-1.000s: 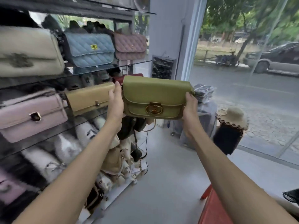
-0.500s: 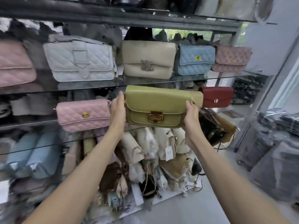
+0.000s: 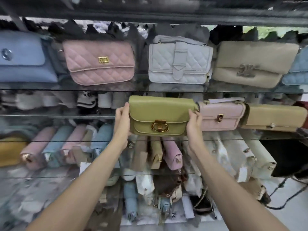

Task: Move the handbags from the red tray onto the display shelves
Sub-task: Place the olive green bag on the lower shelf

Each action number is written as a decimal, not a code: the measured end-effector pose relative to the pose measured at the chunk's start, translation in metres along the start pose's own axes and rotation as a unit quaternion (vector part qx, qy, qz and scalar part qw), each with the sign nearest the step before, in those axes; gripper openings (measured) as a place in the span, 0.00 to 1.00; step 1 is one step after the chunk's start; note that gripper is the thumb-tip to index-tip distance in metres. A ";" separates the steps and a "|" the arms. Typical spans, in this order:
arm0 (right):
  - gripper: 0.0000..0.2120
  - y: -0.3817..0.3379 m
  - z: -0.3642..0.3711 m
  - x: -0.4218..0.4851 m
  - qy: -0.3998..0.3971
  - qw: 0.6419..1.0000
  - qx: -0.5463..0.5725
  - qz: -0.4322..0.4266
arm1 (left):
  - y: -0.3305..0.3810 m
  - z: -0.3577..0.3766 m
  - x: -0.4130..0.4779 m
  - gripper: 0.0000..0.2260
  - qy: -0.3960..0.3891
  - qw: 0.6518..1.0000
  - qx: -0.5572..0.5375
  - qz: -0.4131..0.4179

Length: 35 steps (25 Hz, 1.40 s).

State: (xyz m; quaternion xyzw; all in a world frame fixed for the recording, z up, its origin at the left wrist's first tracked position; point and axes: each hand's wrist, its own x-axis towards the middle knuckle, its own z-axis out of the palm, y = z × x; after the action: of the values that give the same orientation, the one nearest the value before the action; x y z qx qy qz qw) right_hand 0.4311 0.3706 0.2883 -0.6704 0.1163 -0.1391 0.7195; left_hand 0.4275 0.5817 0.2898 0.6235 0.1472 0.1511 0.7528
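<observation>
I hold the olive-green handbag (image 3: 162,114) upright, clasp facing me, my left hand (image 3: 122,120) curled round its left end and my right hand (image 3: 194,125) gripping its right end, so the hands are apart with the bag between them. It is just above the front edge of the middle glass shelf (image 3: 225,139); I can't tell whether its base touches the glass. A pale pink handbag (image 3: 220,115) stands just beside its right end, a tan handbag (image 3: 273,117) beyond that

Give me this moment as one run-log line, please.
phase: placing | left hand: grips green handbag, left end | right hand: grips its right end | bag: upright, left of pink handbag, at glass shelf | resting: cannot tell
</observation>
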 end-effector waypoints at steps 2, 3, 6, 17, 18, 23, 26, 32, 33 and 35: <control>0.24 0.000 0.037 -0.007 -0.020 1.000 -0.002 -0.012 | 0.005 -0.036 0.013 0.11 0.034 0.999 0.000 -0.001; 0.23 -0.001 0.055 -0.013 -0.036 0.999 -0.003 -0.007 | 0.006 -0.052 0.019 0.12 0.049 0.999 0.007 0.006; 0.22 0.002 0.101 -0.028 -0.082 0.997 -0.002 0.009 | 0.011 -0.097 0.033 0.14 0.075 0.997 0.010 0.025; 0.25 0.027 0.191 -0.040 -0.170 0.984 -0.016 0.045 | 0.005 -0.184 0.079 0.15 0.130 0.991 0.036 0.014; 0.26 0.028 0.195 -0.039 -0.173 0.983 -0.018 0.049 | 0.005 -0.184 0.083 0.16 0.126 0.992 0.029 0.012; 0.29 0.030 0.215 -0.026 -0.182 0.981 -0.032 0.063 | 0.005 -0.186 0.111 0.21 0.107 0.994 0.003 0.004; 0.31 0.037 0.224 -0.017 -0.176 0.981 -0.041 0.069 | 0.002 -0.184 0.126 0.21 0.088 0.996 0.002 -0.013; 0.29 0.044 0.235 -0.006 -0.154 0.985 -0.051 0.064 | -0.006 -0.182 0.136 0.22 0.099 0.995 0.008 -0.027; 0.28 0.045 0.236 -0.005 -0.150 0.986 -0.048 0.062 | -0.006 -0.182 0.138 0.21 0.102 0.994 0.010 -0.025; 0.27 0.050 0.234 -0.006 -0.149 0.986 -0.044 0.053 | -0.007 -0.180 0.135 0.18 0.108 0.994 0.019 -0.009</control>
State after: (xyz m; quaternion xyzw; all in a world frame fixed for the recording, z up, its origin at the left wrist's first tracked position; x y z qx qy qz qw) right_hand 0.5105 0.5936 0.2559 -0.7075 0.0497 0.0059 0.7049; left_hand 0.4769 0.7973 0.2459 0.6165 0.2361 0.2076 0.7218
